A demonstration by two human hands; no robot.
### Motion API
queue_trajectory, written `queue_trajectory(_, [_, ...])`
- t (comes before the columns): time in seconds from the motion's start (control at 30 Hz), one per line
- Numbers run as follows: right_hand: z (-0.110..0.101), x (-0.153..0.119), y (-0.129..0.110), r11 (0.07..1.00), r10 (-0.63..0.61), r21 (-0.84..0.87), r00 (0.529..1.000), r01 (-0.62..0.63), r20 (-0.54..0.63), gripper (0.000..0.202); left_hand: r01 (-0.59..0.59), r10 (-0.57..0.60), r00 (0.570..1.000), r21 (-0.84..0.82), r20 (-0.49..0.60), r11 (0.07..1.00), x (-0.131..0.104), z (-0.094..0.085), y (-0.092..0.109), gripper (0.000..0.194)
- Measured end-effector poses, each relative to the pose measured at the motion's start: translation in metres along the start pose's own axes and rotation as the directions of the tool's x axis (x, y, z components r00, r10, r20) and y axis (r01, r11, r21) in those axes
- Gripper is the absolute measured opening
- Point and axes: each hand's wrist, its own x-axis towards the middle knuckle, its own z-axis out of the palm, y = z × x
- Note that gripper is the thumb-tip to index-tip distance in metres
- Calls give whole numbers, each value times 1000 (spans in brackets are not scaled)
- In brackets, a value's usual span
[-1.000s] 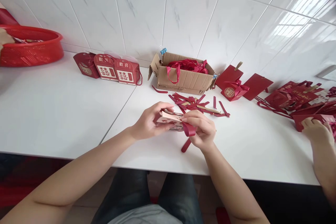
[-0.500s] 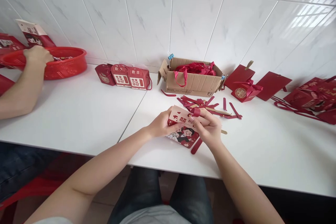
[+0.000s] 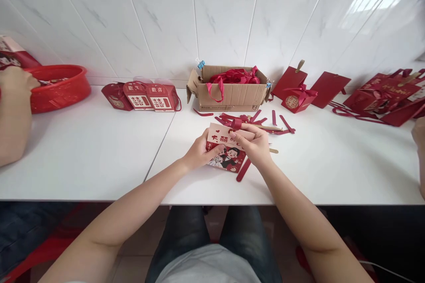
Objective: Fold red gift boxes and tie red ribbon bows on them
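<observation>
My left hand (image 3: 201, 152) grips the left side of a small paper gift bag (image 3: 229, 159), its thumb lying across the front. The bag is cream on top with red characters, and red below with a cartoon bride and groom. At the bag's upper right edge, my right hand (image 3: 255, 143) pinches a dark red strap (image 3: 236, 124), which curls into a loop above the fingers. A small stud shows near the thumb tip. A loose red strap (image 3: 244, 170) lies on the table, partly under the bag's lower right. My right fingers hide the bag's right side.
Behind the hands lies a pile of red and gold straps (image 3: 262, 124), before a cardboard box (image 3: 229, 97) of red ribbon. Red gift boxes (image 3: 154, 97) stand left, red bags (image 3: 381, 97) right. A co-worker's hand (image 3: 18, 80) is at a red basket (image 3: 63, 93); another person's arm shows far right.
The camera view has turned right, so things appear farther left, and another person's arm now shows at the right edge. Both my hands keep hold; the bag looks slightly straighter.
</observation>
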Motion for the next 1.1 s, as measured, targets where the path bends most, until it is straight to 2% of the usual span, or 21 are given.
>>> queue_trajectory(0.1, [0,0,-2,1000,7,15,1000,-8,28,28,6,-6,1000,-3,-8,1000,1,1,1,52])
queue_trajectory(0.37, [-1,1,5,989,-147,-26,988,148,41,17,-30,30,1000,19,-1,999,2,3,-1,51])
queue_trajectory(0.5, [0,1,7,995,-95,-26,995,94,-38,21,-45,46,999,-41,19,998,4,1,-5,52])
queue_trajectory(0.6, [0,4,7,1000,-26,-6,998,26,-58,29,-66,79,993,-140,87,988,7,-2,-11,62])
queue_trajectory(0.67, [-2,8,10,1000,0,10,999,1,-41,35,-29,55,987,-173,150,984,9,-5,-15,70])
queue_trajectory(0.73, [-5,13,15,1000,-25,-16,997,24,-67,37,44,-12,985,-182,172,982,12,-7,-18,72])
queue_trajectory(0.83, [-7,22,27,993,-76,-96,990,65,-115,41,124,-106,990,-216,95,969,17,-8,-20,68])
queue_trajectory(1.0, [-6,27,45,982,51,-175,996,-64,-74,50,174,-202,976,-270,-82,947,21,-9,-23,60])
queue_trajectory(1.1, [-7,29,49,979,56,-185,990,-79,-127,51,182,-229,963,-283,-141,942,21,-10,-23,57])
